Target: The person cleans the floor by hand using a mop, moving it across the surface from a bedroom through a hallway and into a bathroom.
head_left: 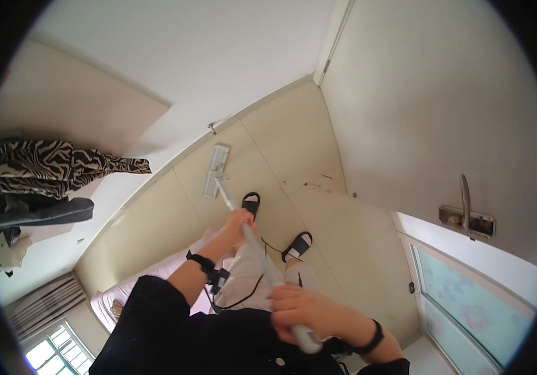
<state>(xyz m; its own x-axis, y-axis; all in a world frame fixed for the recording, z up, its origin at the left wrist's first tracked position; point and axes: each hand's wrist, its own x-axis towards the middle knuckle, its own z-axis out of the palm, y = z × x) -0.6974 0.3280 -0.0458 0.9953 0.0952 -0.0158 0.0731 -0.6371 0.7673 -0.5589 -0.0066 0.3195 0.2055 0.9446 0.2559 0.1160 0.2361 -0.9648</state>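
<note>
A shove too far forward could, I judge, knock the head of the flat mop [216,172] against the wall [218,69] or the small metal doorstop [212,129], as both stand just beyond it. Its joint might also swivel if my two hands push unevenly. The black cord [256,287] looping by my left wrist could snag on the pole, and a wide swing might scatter the dark bits of debris [306,184] on the floor [299,137] to the right. My left slipper [251,201] sits just beside the pole, so a careless step could bump it.

My left hand [240,220] is wrapped around the pole partway down; my right hand [299,307] grips it near the top end. The pole slants forward and left from them to the head, which lies on the floor ahead of my left hand.
</note>
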